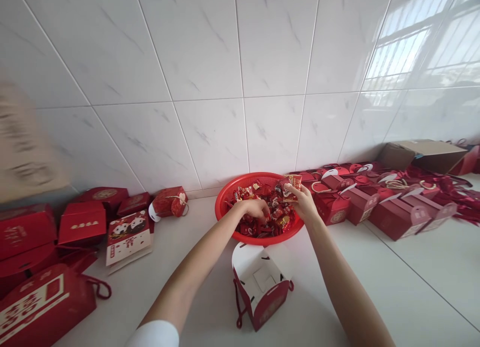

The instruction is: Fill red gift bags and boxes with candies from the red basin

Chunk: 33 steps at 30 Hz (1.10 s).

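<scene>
A round red plastic basket [225, 222] stands by the wall, filled with wrapped candies [275, 207] in red and gold. My left hand [255, 209] reaches down into the candies with fingers curled; whatever is under its fingertips is hidden. At the basket's right rim, my right hand [304, 202] is closed on a red and gold candy packet [294, 187], pinched between thumb and fingers. In front of the basket stands an open red gift box [272, 302] with a white inside and dark red cord handles. No candies show inside the box.
Closed red gift boxes [401, 217] crowd the counter [420, 307] at the right, beside a brown cardboard box [427, 154]. On the left are more red boxes [82, 222] and a panda-printed bag [129, 237]. A tiled wall [210, 137] rises behind.
</scene>
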Motion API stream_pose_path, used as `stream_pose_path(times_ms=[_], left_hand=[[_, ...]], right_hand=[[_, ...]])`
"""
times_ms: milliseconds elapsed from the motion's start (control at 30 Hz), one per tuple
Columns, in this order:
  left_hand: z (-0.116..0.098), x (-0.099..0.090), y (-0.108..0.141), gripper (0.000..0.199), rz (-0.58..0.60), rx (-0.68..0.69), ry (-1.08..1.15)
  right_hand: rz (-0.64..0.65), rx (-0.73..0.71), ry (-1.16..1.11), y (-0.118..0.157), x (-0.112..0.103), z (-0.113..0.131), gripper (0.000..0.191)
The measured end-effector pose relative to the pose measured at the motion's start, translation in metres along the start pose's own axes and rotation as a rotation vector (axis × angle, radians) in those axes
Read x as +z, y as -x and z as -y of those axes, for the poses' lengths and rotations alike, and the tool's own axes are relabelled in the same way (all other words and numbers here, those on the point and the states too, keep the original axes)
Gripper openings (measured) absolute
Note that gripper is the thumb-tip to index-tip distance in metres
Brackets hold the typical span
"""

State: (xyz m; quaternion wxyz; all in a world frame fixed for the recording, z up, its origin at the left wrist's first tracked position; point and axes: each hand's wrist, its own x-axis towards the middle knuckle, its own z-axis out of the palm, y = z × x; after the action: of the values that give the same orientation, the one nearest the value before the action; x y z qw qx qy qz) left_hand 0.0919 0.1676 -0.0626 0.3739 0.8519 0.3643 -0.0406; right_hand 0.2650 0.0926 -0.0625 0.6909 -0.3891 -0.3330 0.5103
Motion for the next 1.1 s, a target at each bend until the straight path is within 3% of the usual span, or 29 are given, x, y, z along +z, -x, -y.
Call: stream_pose_path(times_ms=[233, 400, 500, 567, 767, 900, 1100], left_hand=[[-0.010, -0.004, 0.039, 0.025, -0.356, 0.263, 0.412], [-0.023, 0.018, 0.097, 0.032, -0.342, 0.290, 0.483], [-0.035, 0.032, 0.131, 0.028, -0.285, 0.288, 0.367], [-0.042, 0.039, 0.148, 0.026, -0.311, 0.289, 0.234], [-0.052, 0.057, 0.181, 0.027, -0.459, 0.112, -0.006], [-0.051, 0.068, 0.190, 0.030, -0.467, -0.008, -0.033], [-0.046, 0.075, 0.194, 0.033, -0.404, -0.124, 0.006]], right_hand=[[0.068, 0.053, -0.016, 0.001, 0.001, 0.009, 0.039], [0.284, 0.073, 0.128, 0.016, 0.003, 0.030, 0.039], [0.394, 0.065, 0.318, 0.026, 0.003, 0.043, 0.039], [0.454, 0.057, 0.428, 0.033, 0.002, 0.050, 0.037], [0.640, 0.028, 0.612, 0.060, 0.007, 0.067, 0.032], [0.708, 0.054, 0.735, 0.081, 0.021, 0.072, 0.027], [0.900, 0.086, 0.962, 0.098, 0.043, 0.057, 0.019]])
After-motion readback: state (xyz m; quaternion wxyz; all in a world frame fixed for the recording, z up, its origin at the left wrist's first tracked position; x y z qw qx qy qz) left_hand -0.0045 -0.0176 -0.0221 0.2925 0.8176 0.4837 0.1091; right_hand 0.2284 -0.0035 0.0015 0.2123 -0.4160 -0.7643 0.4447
